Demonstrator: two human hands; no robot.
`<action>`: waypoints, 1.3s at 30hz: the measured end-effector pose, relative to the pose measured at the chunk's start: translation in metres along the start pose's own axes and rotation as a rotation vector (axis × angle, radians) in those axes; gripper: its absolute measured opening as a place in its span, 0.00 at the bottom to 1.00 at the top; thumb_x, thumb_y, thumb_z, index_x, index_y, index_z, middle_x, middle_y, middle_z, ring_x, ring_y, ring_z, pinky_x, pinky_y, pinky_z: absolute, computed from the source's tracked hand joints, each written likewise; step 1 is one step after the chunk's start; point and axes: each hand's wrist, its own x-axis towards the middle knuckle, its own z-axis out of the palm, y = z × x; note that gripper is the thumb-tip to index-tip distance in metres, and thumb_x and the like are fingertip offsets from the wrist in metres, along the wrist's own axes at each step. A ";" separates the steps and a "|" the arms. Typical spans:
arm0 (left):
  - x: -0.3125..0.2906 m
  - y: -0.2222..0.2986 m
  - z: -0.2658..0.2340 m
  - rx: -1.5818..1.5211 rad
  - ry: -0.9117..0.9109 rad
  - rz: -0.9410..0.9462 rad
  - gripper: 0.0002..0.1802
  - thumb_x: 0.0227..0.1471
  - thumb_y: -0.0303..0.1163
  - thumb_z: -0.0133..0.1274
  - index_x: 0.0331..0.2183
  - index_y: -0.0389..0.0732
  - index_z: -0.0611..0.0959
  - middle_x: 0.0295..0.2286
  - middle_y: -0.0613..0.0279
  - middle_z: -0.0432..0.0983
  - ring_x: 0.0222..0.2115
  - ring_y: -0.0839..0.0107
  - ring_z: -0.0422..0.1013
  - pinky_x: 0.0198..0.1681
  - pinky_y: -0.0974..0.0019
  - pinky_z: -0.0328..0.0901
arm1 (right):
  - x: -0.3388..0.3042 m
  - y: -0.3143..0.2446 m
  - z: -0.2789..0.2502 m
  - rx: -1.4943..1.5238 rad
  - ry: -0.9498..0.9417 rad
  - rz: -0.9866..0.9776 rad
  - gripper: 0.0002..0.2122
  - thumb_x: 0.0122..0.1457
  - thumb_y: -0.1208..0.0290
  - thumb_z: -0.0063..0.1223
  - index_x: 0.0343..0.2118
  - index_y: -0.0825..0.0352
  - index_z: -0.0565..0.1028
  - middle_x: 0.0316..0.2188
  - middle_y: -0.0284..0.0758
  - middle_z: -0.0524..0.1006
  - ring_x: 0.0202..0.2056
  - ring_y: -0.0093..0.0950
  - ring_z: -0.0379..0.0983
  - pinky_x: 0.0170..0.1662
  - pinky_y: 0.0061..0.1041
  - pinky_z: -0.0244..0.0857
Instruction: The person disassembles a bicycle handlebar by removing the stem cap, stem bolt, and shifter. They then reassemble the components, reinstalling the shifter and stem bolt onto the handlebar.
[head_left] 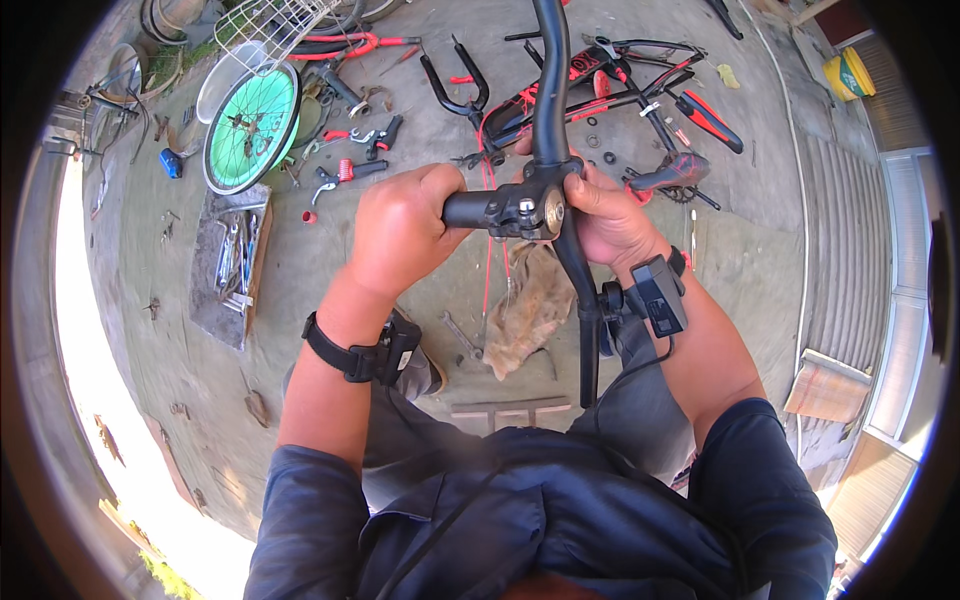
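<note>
A black bicycle handlebar (551, 95) is held up in front of me, its bar running from the top of the view down toward my lap. My left hand (405, 225) wraps round the steerer end of the black stem (515, 212), which sticks out leftward from the bar. On the other side, my right hand (610, 215) grips the bar close to the stem clamp, thumb on the near side, other fingers partly hidden behind. A silver bolt and a round brass-coloured cap show on the stem. Below it on the ground lie a crumpled tan rag (535, 305) and a wrench (462, 335).
A black and red bicycle frame (590, 80) and a black fork (455, 85) lie ahead. Brake levers and grips (350, 170) are scattered left, near a green-rimmed wheel (252, 125) and a tool tray (235, 260). A saddle (680, 172) lies right; a yellow bucket (848, 75) stands farther off.
</note>
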 end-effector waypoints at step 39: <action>-0.020 -0.018 -0.030 -0.688 0.168 -0.268 0.16 0.50 0.25 0.66 0.42 0.37 0.81 0.30 0.66 0.77 0.30 0.80 0.73 0.25 0.76 0.70 | 0.003 -0.023 -0.030 -0.015 0.581 -0.045 0.26 0.62 0.43 0.52 0.42 0.67 0.75 0.27 0.39 0.78 0.20 0.30 0.71 0.26 0.31 0.64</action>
